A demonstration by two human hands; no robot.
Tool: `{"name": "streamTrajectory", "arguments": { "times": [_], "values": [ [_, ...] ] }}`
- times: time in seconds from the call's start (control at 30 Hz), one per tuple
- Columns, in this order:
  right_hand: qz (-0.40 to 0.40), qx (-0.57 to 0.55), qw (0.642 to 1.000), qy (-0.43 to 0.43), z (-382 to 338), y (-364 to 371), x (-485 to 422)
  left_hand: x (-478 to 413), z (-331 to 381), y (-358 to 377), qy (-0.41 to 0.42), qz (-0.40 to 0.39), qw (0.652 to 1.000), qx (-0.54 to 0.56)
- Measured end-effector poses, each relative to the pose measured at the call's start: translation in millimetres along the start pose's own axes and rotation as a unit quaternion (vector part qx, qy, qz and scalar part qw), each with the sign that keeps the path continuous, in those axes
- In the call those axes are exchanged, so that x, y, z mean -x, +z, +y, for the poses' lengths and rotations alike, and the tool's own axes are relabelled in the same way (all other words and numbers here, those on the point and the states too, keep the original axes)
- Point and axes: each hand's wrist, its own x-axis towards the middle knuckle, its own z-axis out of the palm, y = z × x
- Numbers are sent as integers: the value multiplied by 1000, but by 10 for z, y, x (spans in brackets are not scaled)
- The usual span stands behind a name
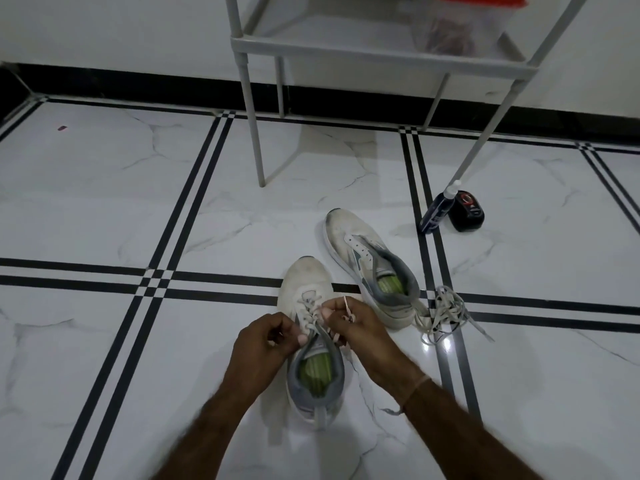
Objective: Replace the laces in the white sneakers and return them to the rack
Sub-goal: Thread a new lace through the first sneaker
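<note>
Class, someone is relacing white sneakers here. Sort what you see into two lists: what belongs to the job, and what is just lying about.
Belongs to the job: near sneaker; far sneaker, unlaced; lace pinched by left hand and right hand; loose laces on the floor; rack.

Just lying about: dark bottle; black container; clear tub with orange lid on the rack.

One wide-angle camera, worn on the person's head, is looking forward and down, hovering close over the tiled floor (104, 209); it is facing the rack (339, 51) against the far wall (104, 29).
</note>
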Motion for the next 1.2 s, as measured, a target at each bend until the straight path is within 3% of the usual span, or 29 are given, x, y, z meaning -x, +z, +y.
{"name": "streamTrajectory", "arguments": {
  "times": [0.13,0.3,0.4,0.5,0.6,0.7,0.77,0.83,0.93,0.97,1.03,1.13,1.2],
  "values": [
    [-24,86,995,-41,10,-92,-25,-32,0,6,13,14,1000,-13],
    [-51,219,969,-101,62,-207,-119,-11,-9,29,-78,19,995,65],
    [-58,266,950,-151,140,-260,-115,-1,-5,28,-91,29,992,80],
    [-25,309,923,-227,223,-287,-112,14,78,-19,-116,38,974,192],
    [30,332,914,-230,249,-277,-126,24,74,-43,-144,53,950,270],
    [49,372,899,-227,185,-230,-147,24,10,33,-92,103,968,208],
    [53,382,891,-237,75,-198,-142,27,47,73,-62,170,978,103],
    [92,421,866,-255,5,-180,-110,60,126,93,-83,220,972,-7],
    [201,491,788,-312,-6,-106,24,145,242,155,-162,172,970,-60],
    [220,497,780,-311,32,-82,63,139,252,179,-177,157,971,-45],
    [208,485,818,-231,60,-48,132,86,244,220,-183,139,973,-8],
    [123,380,915,-51,71,9,69,-25,188,232,-176,127,974,68],
    [106,287,951,-38,54,46,-3,-49,164,226,-146,132,976,88]
  ]
}}
